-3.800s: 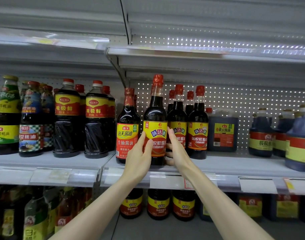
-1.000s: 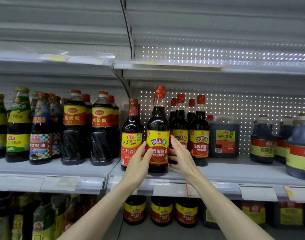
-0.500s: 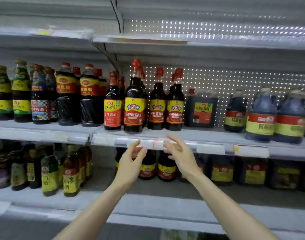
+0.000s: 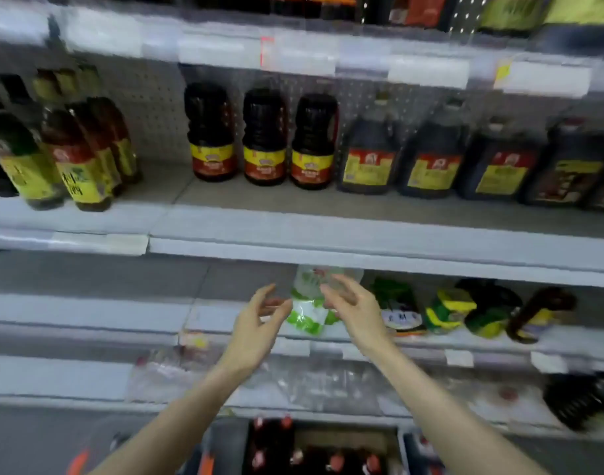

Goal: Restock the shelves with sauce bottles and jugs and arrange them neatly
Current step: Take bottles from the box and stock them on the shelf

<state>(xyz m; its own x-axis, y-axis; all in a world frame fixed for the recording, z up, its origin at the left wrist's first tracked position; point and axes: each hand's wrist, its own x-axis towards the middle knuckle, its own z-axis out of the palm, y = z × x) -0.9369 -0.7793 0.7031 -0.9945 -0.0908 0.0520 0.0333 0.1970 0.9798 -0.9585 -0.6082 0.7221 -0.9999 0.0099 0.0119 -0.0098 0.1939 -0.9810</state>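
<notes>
Both my hands are empty: the left hand (image 4: 256, 323) and right hand (image 4: 353, 306) hang in mid-air with fingers spread and loosely bent, palms facing each other, in front of the lower shelf (image 4: 88, 313). The picture is blurred. The stock to go up, red-capped bottles (image 4: 328, 457), stands packed in a box at the bottom edge of view, below my wrists. I judge I'm between placements, going for the next bottle. Next I should lower both hands to the box, grip one bottle round its body and lift it straight up.
</notes>
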